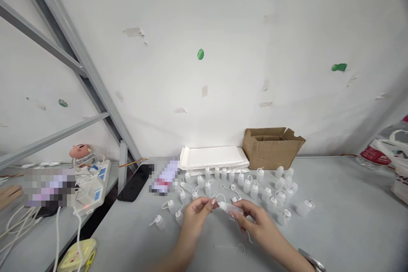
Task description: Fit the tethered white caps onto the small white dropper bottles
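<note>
A small translucent bottle point(232, 208) lies tilted between my hands, its nozzle pointing left. My right hand point(255, 221) is wrapped round the bottle's body. At the nozzle end, my left hand point(198, 216) pinches with thumb and forefinger; what is between those fingertips is too small to tell, perhaps the cap on its looped strap. Several similar small bottles point(254, 190) with looped caps stand around and behind my hands on the grey table point(143, 238). A loose cap strap point(241, 248) lies in front of my hands.
An open cardboard box point(270, 153) and white padded envelopes point(213, 158) sit against the wall. Toward the left are a black phone point(134, 185), a power strip point(95, 191) with cables and a yellow case point(78, 255). Another person's hand point(11, 196) shows at far left.
</note>
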